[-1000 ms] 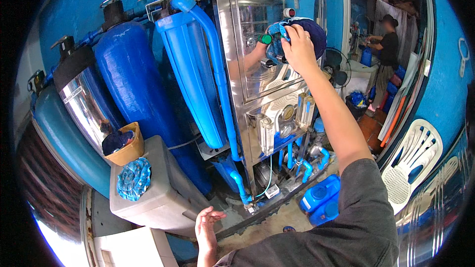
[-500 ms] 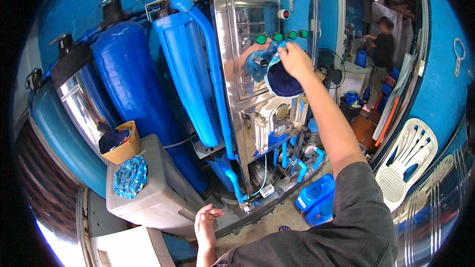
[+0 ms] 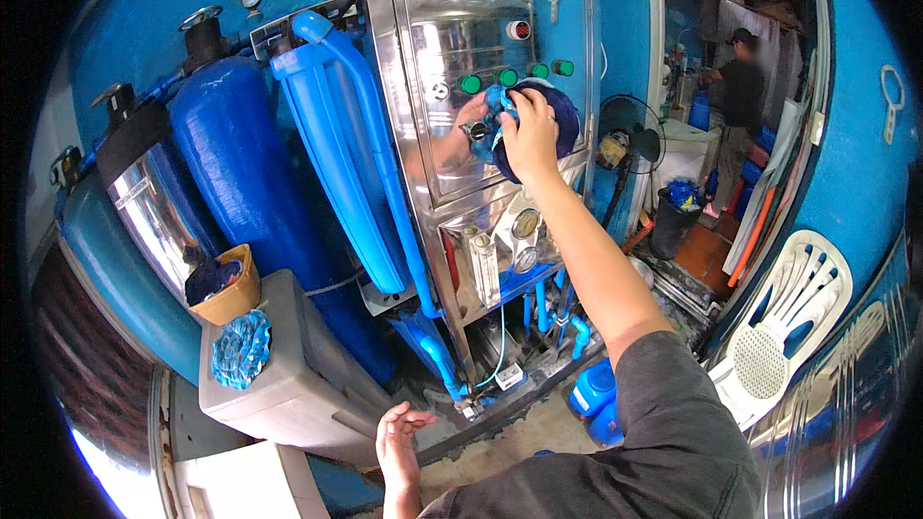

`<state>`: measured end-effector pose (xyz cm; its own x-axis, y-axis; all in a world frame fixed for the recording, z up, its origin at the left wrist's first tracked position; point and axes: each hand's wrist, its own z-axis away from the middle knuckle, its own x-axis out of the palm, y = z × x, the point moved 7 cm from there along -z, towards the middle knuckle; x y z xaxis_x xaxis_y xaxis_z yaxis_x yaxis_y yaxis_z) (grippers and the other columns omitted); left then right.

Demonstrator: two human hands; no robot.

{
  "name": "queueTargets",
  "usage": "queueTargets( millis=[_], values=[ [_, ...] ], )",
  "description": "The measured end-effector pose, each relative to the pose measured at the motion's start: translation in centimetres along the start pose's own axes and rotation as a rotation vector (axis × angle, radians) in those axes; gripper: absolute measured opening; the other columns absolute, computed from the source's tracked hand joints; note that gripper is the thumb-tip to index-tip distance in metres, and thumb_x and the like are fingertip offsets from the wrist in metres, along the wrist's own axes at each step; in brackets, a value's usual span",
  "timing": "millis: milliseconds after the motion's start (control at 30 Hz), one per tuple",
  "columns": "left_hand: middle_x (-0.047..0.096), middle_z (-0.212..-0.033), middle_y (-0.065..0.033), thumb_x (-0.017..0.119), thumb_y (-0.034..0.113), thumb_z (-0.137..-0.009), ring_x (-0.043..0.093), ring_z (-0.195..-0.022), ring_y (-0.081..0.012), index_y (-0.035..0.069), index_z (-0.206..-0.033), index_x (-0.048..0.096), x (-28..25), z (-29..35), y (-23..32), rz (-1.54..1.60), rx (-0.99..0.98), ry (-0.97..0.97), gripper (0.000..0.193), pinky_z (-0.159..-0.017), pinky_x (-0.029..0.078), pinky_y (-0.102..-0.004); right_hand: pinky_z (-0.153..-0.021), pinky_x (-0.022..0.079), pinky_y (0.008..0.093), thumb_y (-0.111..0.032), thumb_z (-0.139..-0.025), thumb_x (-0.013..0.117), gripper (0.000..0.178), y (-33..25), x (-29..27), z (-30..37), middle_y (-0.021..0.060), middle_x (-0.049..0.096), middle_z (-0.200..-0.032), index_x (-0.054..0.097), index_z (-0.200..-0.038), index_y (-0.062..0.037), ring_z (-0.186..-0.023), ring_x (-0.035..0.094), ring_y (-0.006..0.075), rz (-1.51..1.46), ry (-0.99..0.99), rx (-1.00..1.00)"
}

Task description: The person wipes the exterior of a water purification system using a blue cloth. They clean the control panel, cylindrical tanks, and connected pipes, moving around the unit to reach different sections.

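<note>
My right hand [image 3: 531,135] grips a bunched cloth [image 3: 561,117], dark navy with a light-blue patterned edge, at the front of a polished steel cabinet [image 3: 423,58]. The cloth hangs just below a row of green buttons [image 3: 510,77] and beside a black knob [image 3: 475,130]. The hand's reflection shows in the panel. Whether the cloth presses on the steel is hard to tell. Low in front of me, my left hand [image 3: 398,444] hovers with nothing in it, fingers loosely bent and apart. It is nearest to the grey bin [image 3: 288,365].
A tan basket [image 3: 234,306] with dark cloth and a blue patterned cloth [image 3: 241,350] sit on the bin. Tall blue tanks [image 3: 252,154] and a filter housing [image 3: 336,163] stand left. Blue jugs [image 3: 592,390] and a white chair [image 3: 779,327] are right. A person [image 3: 742,86] stands beyond the doorway.
My right hand has moved slightly left and down across the panel, and the cloth has swung to its right side. My view has shifted right. The left hand stays about the same.
</note>
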<state>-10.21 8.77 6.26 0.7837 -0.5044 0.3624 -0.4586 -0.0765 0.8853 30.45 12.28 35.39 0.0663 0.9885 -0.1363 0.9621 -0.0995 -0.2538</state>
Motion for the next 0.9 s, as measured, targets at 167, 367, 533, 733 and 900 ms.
queueTargets(
  millis=[167, 367, 533, 733, 900],
  values=[
    [0.065, -0.097, -0.0201, 0.043, 0.043, -0.098, 0.064, -0.09, -0.0315, -0.002, -0.122, 0.049, 0.4, 0.9, -0.2, 0.01, 0.039, 0.087, 0.051, -0.088, 0.046, -0.0424, -0.082, 0.049, 0.0327, -0.007, -0.081, 0.062, 0.02, 2.0, -3.1, -4.2, 0.0136, 0.067, -0.097, 0.066, -0.1, -0.0027, -0.092, 0.064, 0.023, -0.285, -0.132, 0.189],
    [0.065, -0.098, -0.0183, 0.042, 0.043, -0.099, 0.064, -0.091, -0.0298, -0.001, -0.122, 0.05, 2.4, 0.5, -1.2, -0.044, 0.041, 0.161, 0.05, -0.089, 0.046, -0.0421, -0.086, 0.045, 0.0335, -0.014, -0.083, 0.066, 0.022, 2.8, -7.8, -10.2, 0.0115, 0.065, -0.1, 0.067, -0.102, -0.0034, -0.096, 0.06, 0.0263, -0.292, 0.194, -0.225],
    [0.065, -0.099, -0.0168, 0.042, 0.042, -0.099, 0.064, -0.093, -0.029, -0.001, -0.122, 0.051, 4.7, 0.1, -2.9, -0.008, 0.047, 0.167, 0.049, -0.091, 0.045, -0.0421, -0.09, 0.04, 0.0439, -0.028, -0.083, 0.067, 0.026, 6.7, -2.4, -11.2, 0.0119, 0.059, -0.106, 0.062, -0.101, -0.0106, -0.103, 0.054, 0.0331, 0.072, 0.052, -0.54],
    [0.065, -0.101, -0.0161, 0.039, 0.041, -0.1, 0.064, -0.094, -0.0277, 0.001, -0.124, 0.051, 6.9, 0.1, -5.0, 0.001, 0.032, 0.151, 0.048, -0.092, 0.045, -0.0421, -0.107, 0.022, 0.0584, -0.056, -0.091, 0.046, 0.065, 14.4, -1.8, -16.0, 0.0142, 0.033, -0.148, 0.038, -0.144, -0.0191, -0.133, 0.029, 0.0449, 0.028, 0.234, -0.227],
    [0.065, -0.101, -0.0159, 0.039, 0.041, -0.101, 0.064, -0.095, -0.0271, 0.001, -0.124, 0.051, 9.4, -1.5, -6.4, 0.014, 0.032, 0.105, 0.048, -0.091, 0.045, -0.0417, -0.109, 0.025, 0.0493, -0.033, -0.093, 0.044, 0.051, 5.0, 0.4, -15.4, 0.0118, 0.034, -0.15, 0.042, -0.14, -0.0137, -0.134, 0.031, 0.0418, -0.016, 0.22, -0.563]
  ],
)
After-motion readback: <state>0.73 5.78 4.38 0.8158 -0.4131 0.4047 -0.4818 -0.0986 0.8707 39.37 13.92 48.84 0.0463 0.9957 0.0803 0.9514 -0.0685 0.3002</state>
